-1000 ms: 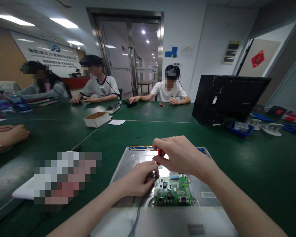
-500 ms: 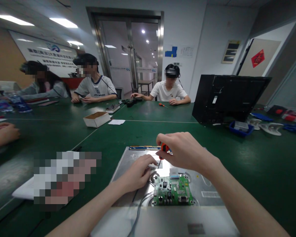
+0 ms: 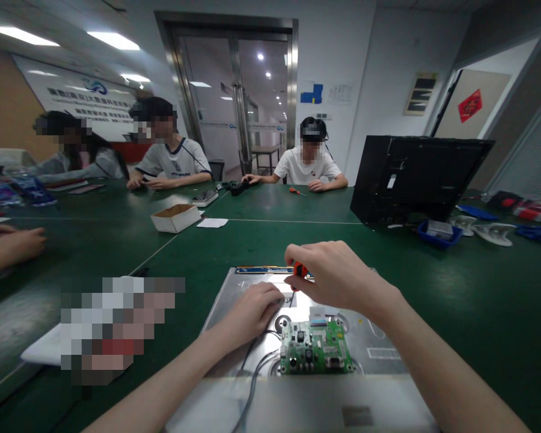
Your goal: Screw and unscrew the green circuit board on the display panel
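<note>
My right hand [image 3: 331, 270] is closed around the orange and black handle of a screwdriver [image 3: 300, 270]. Its thin shaft points down at the metal back of a display panel [image 3: 220, 313]. Close beside the shaft's lower end is my left hand [image 3: 256, 308], its fingers curled and bunched together over the panel; whatever lies under those fingertips is hidden. A green circuit board [image 3: 316, 347] sits on the panel, nearer to me than both hands. Grey cables [image 3: 253, 385] run from the board's left side toward me. Along the panel's far edge lies a narrow blue board strip [image 3: 261, 270].
A pixelated packet [image 3: 112, 328] lies left of the panel. Farther off are a small open box [image 3: 175, 219], a white paper [image 3: 212, 223], a large black monitor [image 3: 419, 177] and a blue tray [image 3: 439, 236]. A co-worker's hands [image 3: 13, 248] rest at the left; other people sit across the table.
My left fingertips have drawn back very slightly to the left. My right hand keeps its place with the screwdriver. At the left, a co-worker's hands have come farther into view.
</note>
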